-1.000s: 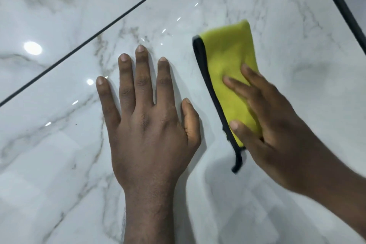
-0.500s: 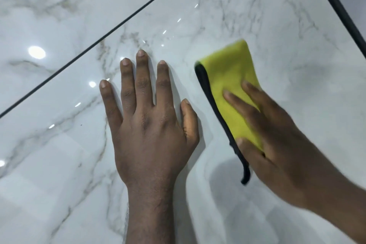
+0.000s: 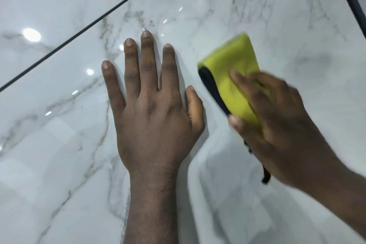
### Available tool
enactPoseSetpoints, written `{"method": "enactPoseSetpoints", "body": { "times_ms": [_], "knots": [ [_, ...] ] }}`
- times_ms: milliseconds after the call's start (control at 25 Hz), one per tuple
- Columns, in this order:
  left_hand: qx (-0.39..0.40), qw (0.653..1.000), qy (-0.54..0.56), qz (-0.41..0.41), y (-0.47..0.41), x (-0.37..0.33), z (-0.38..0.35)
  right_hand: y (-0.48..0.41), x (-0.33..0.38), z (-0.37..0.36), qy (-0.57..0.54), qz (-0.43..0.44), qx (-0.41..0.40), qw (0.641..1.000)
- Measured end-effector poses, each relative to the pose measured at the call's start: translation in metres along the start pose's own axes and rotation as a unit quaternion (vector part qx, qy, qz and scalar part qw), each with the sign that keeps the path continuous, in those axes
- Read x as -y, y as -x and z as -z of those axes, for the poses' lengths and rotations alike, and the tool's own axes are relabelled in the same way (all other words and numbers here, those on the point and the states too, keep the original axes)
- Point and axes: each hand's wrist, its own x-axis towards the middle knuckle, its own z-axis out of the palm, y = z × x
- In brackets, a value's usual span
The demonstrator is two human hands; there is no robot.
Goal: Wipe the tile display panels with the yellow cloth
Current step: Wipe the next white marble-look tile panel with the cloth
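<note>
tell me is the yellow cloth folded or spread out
Folded: the yellow cloth is a compact pad with a doubled-over upper edge and black trim down one side, pressed under the right hand.

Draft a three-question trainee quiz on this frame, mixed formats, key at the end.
1. True or false: the left hand lies flat, fingers spread, on the marble-look tile panel and holds nothing.
2. What presses the yellow cloth onto the panel? A) left hand B) right hand C) nothing
3. Fill in: the cloth's edge trim is ___.
Key: 1 true; 2 B; 3 black.
</note>
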Motion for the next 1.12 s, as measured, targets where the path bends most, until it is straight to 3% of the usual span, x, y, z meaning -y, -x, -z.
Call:
{"method": "enactPoseSetpoints", "body": {
  "times_ms": [120, 360, 520, 680, 720, 800, 920, 1000, 1120],
  "knots": [
    [0.004, 1.000, 0.002, 0.004, -0.001, -0.002, 0.000, 0.035, -0.003, 0.000, 0.002, -0.015, 0.044, 0.999],
    [0.003, 0.997, 0.075, 0.025, 0.011, 0.018, 0.017, -0.067, 0.034, -0.015, -0.012, -0.043, -0.076, 0.996],
    [0.025, 0.998, 0.035, 0.035, 0.046, 0.060, 0.040, 0.018, 0.041, -0.025, 0.016, 0.007, -0.026, 1.000],
    [0.036, 0.998, 0.043, 0.017, 0.070, 0.091, 0.053, -0.028, 0.048, -0.029, 0.027, -0.147, -0.092, 0.984],
    [0.032, 0.998, 0.041, 0.024, 0.076, 0.097, 0.056, -0.048, 0.069, -0.031, 0.021, -0.151, -0.104, 0.983],
    [0.027, 0.998, 0.041, 0.032, 0.085, 0.107, 0.061, -0.051, 0.114, -0.037, 0.036, -0.073, -0.106, 0.991],
    [0.031, 0.999, 0.035, 0.028, 0.098, 0.114, 0.062, 0.033, 0.134, -0.046, 0.035, 0.006, -0.024, 0.999],
    [0.033, 0.998, 0.041, 0.032, 0.101, 0.111, 0.061, 0.057, 0.114, -0.043, 0.052, -0.016, -0.006, 0.999],
    [0.050, 0.997, 0.051, 0.031, 0.101, 0.106, 0.061, 0.004, 0.097, -0.045, 0.034, -0.149, -0.079, 0.985]
  ]
}}
